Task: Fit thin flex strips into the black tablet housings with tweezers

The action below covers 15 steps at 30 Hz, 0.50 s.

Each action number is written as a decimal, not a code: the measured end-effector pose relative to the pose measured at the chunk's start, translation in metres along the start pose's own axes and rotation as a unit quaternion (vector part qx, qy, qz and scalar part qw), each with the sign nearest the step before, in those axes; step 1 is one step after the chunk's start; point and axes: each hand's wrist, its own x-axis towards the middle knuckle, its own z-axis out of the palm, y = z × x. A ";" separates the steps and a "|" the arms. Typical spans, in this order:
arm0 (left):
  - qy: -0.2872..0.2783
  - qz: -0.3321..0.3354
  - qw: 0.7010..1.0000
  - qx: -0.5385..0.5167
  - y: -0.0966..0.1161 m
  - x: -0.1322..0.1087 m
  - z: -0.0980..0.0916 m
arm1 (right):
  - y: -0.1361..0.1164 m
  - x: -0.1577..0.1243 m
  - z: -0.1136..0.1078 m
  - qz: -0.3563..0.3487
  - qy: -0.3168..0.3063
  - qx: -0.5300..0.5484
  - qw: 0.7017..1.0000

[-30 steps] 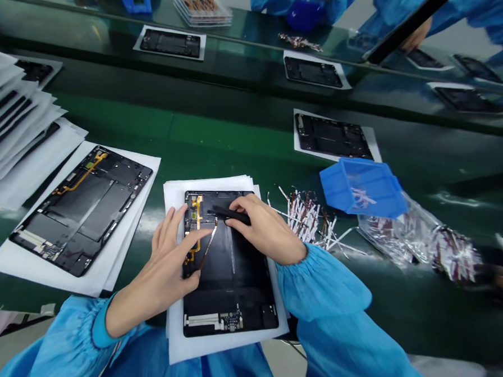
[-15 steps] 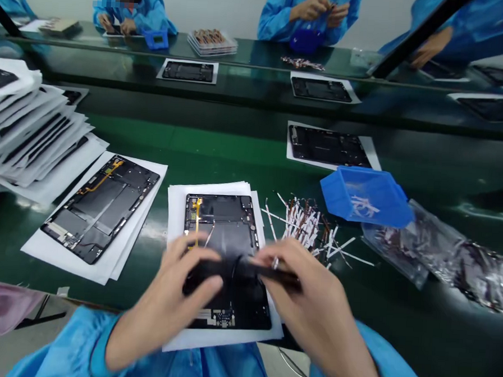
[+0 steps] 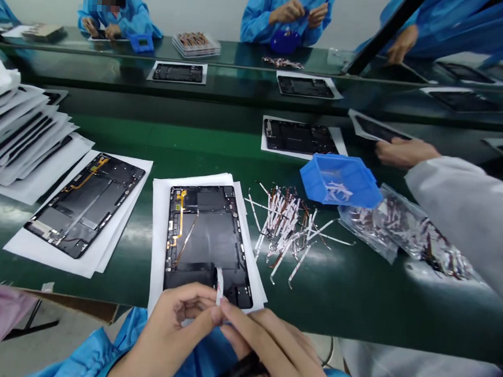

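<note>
A black device shell [image 3: 209,225] with a yellow flex cable lies on white sheets [image 3: 159,234] in front of me. Over its lower edge, my left hand [image 3: 185,325] pinches a thin white strip [image 3: 220,285] between thumb and fingers. My right hand [image 3: 268,347] meets it there, fingertips at the strip's lower end, with a dark tool [image 3: 239,371] held under its fingers. To the right is a loose pile of white and brown strips [image 3: 281,218].
A second shell [image 3: 86,202] lies at left beside a stack of sheets [image 3: 26,137]. A blue bin [image 3: 340,179] and plastic bags [image 3: 418,231] are at right. Another person's hand [image 3: 405,151] holds a sheeted device [image 3: 379,127]. More workers sit opposite.
My hands have moved down toward the shell's lower edge and come together on a white strip. A grey-sleeved arm has appeared at right. The whole view has shifted slightly.
</note>
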 end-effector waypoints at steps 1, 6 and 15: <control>0.006 0.022 0.999 0.043 0.000 -0.002 -0.001 | 0.002 0.002 0.001 -0.004 -0.002 0.012 1.000; 0.016 0.131 0.968 0.213 0.001 -0.008 -0.007 | 0.010 0.010 0.000 -0.032 -0.006 0.059 0.998; -0.035 0.274 0.911 0.308 0.005 0.000 -0.011 | 0.010 0.018 0.002 -0.086 0.027 -0.056 0.994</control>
